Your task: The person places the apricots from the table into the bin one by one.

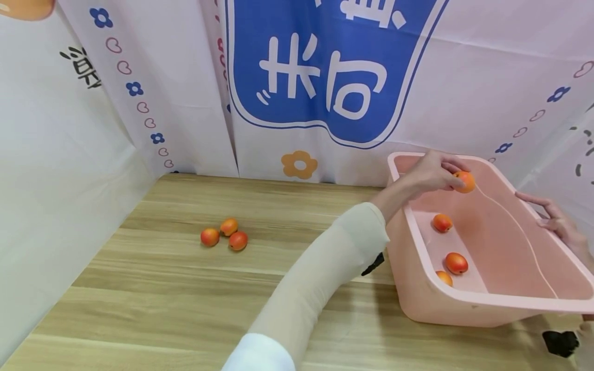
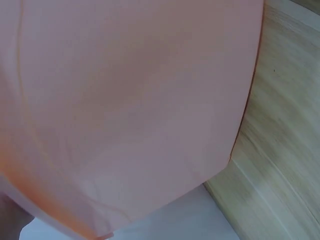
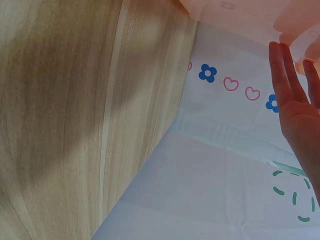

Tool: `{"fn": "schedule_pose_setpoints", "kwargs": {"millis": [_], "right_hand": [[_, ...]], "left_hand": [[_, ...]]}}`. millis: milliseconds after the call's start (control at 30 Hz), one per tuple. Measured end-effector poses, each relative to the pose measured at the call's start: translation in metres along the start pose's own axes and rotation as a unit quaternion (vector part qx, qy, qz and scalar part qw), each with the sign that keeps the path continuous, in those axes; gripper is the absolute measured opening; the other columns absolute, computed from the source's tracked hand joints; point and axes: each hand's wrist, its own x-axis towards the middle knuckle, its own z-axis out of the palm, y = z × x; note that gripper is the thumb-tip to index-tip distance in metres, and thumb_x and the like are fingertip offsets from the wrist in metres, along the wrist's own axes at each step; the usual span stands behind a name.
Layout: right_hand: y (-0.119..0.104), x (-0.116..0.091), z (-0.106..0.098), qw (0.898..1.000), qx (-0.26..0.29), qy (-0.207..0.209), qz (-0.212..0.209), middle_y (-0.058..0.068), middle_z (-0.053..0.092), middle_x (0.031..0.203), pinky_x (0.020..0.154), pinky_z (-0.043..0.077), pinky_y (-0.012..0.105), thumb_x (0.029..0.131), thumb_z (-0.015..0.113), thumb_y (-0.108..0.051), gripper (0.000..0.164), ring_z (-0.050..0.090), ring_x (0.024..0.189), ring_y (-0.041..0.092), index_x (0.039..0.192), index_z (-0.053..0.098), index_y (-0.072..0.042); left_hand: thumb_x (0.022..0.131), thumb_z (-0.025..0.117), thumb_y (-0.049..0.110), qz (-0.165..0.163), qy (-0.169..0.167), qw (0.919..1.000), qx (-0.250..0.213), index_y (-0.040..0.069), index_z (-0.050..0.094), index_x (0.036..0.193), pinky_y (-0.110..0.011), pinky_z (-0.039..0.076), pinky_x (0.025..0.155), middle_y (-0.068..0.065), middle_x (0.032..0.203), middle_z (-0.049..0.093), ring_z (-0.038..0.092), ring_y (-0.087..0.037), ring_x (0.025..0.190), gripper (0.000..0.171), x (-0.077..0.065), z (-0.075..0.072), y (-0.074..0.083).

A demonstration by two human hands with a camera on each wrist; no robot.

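My left hand [image 1: 433, 172] reaches over the near left side of a pink plastic tub [image 1: 417, 234] and pinches a small orange-red fruit [image 1: 465, 182] above its inside. Three similar fruits lie on the tub floor: one fruit [image 1: 443, 222] farther back, another [image 1: 457, 263] in front, and a third [image 1: 444, 278] partly hidden by the rim. At the tub's right side, my right hand [image 1: 559, 224] rests on the rim. In the right wrist view, straight fingers [image 3: 285, 80] touch the outer wall. The left wrist view is mostly filled by the tub's pink wall [image 2: 135, 100].
On the wooden table [image 1: 162, 304], left of the tub, three fruits [image 1: 238, 240] sit in a close group. A white printed curtain [image 1: 195, 134] hangs along the table's back edge, with more white sheeting [image 1: 46, 180] at the left.
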Motion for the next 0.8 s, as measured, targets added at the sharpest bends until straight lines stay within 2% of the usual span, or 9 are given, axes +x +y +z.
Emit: {"fn": "schedule_pose_setpoints", "kwargs": {"millis": [133,233,333,567,800], "right_hand": [[-0.001,-0.001,0.001,1.0,-0.012,0.011,0.004,0.002,0.071,0.124,0.061,0.06,0.025,0.106,0.013,0.008,0.061,0.073,0.084,0.016,0.154,0.043,-0.015],[-0.002,-0.002,0.003,0.999,-0.037,0.027,0.012,0.0,0.071,0.123,0.058,0.059,0.025,0.108,0.017,0.005,0.058,0.072,0.081,0.015,0.155,0.041,-0.017],[-0.003,-0.002,0.004,0.999,-0.032,0.032,0.016,0.0,0.071,0.122,0.058,0.059,0.025,0.108,0.017,0.005,0.057,0.072,0.08,0.015,0.155,0.041,-0.017],[-0.003,-0.001,0.002,1.0,-0.026,0.005,0.012,0.0,0.07,0.124,0.061,0.059,0.024,0.107,0.014,0.007,0.061,0.072,0.084,0.014,0.156,0.041,-0.018],[-0.002,0.0,0.001,1.0,-0.019,0.003,0.006,0.002,0.07,0.124,0.058,0.059,0.024,0.106,0.012,0.007,0.062,0.071,0.08,0.015,0.154,0.043,-0.016]], "left_hand": [[0.09,0.076,-0.004,-0.016,0.005,0.9993,0.035,0.006,0.075,0.106,-0.016,0.057,0.064,0.002,0.086,0.065,0.062,-0.01,0.069,0.019,0.003,0.008,0.0],[0.089,0.079,-0.002,-0.03,0.021,0.9978,0.055,0.008,0.076,0.102,-0.015,0.056,0.063,0.004,0.084,0.064,0.062,-0.009,0.067,0.017,0.004,0.014,0.0],[0.088,0.08,-0.001,-0.035,0.032,0.9967,0.066,0.01,0.076,0.1,-0.015,0.056,0.062,0.005,0.083,0.063,0.062,-0.009,0.066,0.017,0.006,0.019,0.0],[0.088,0.08,-0.002,-0.058,0.028,0.9945,0.082,0.01,0.077,0.098,-0.015,0.056,0.063,0.004,0.086,0.068,0.062,-0.009,0.068,0.016,0.009,0.024,0.0],[0.087,0.08,-0.004,-0.075,0.03,0.993,0.086,0.011,0.077,0.096,-0.016,0.056,0.064,0.003,0.086,0.07,0.062,-0.01,0.067,0.017,0.01,0.028,0.002]]}}
